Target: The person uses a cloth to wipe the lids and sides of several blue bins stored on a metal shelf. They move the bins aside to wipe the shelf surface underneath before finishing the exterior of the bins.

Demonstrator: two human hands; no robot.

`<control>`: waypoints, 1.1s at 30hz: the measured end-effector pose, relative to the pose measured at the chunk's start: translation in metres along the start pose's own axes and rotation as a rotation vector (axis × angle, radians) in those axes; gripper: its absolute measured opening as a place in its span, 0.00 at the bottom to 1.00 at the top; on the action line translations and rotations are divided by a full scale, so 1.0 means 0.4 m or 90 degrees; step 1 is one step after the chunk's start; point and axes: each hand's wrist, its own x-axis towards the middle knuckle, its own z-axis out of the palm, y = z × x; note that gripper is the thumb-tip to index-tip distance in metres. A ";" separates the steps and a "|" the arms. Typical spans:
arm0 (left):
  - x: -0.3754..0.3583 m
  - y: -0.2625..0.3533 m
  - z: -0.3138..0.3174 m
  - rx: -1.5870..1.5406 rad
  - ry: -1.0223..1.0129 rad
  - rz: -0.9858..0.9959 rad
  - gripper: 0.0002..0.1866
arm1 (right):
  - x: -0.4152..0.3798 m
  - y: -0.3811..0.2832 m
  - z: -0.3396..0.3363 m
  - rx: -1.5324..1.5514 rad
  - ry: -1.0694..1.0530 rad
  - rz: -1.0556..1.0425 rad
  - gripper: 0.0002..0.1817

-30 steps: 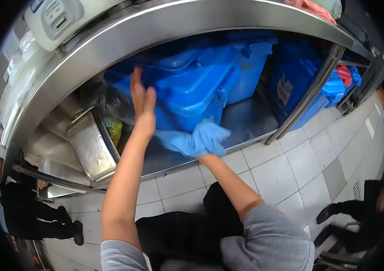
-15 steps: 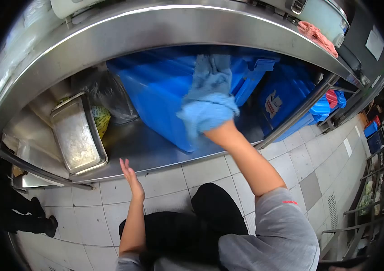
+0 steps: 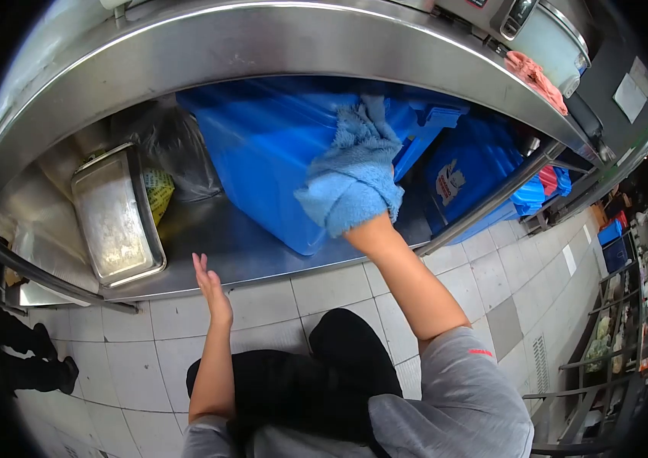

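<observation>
Head view: the blue bin (image 3: 255, 160) is standing on the metal shelf (image 3: 221, 248). The right hand (image 3: 372, 230) is holding the blue cloth (image 3: 350, 179) in front of the bin's right part (the cloth is covering most of the fingers, and contact with the bin cannot be confirmed). The left hand (image 3: 215, 294) is opening wide, below and left of the bin, near the shelf's front edge. Left of the bin, a plastic bag (image 3: 180, 153) and a tilted metal tray (image 3: 118, 221) are resting; right of it, a second bin (image 3: 472, 172) is standing.
</observation>
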 end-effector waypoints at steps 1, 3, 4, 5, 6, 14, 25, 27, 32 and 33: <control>-0.001 -0.005 0.000 -0.013 0.004 -0.003 0.38 | 0.017 -0.020 -0.020 -0.005 0.023 0.002 0.18; 0.003 -0.020 -0.007 -0.039 0.016 -0.005 0.37 | 0.039 -0.017 -0.120 0.052 0.062 -0.068 0.16; 0.001 -0.015 -0.017 -0.031 0.020 0.011 0.37 | 0.020 0.020 -0.136 0.152 0.010 -0.028 0.18; -0.002 -0.004 -0.026 -0.025 0.025 0.027 0.37 | -0.007 0.078 -0.129 0.137 -0.023 -0.050 0.18; -0.003 0.003 -0.034 -0.020 0.030 0.042 0.37 | -0.016 0.095 -0.149 0.221 -0.018 0.013 0.18; 0.017 -0.023 -0.010 0.048 0.010 0.044 0.38 | 0.031 -0.052 -0.106 0.042 -0.023 0.095 0.21; 0.013 0.012 -0.014 -0.064 0.026 0.038 0.40 | -0.010 0.003 -0.096 0.152 -0.003 -0.004 0.19; 0.022 0.004 -0.013 -0.063 0.035 0.026 0.40 | -0.010 -0.014 -0.056 0.077 0.046 -0.058 0.18; 0.036 -0.020 -0.033 -0.088 0.037 0.035 0.37 | 0.007 0.058 -0.156 0.141 -0.060 -0.035 0.17; 0.034 -0.013 -0.038 -0.084 0.037 0.054 0.37 | 0.009 0.082 -0.179 0.166 -0.089 -0.023 0.16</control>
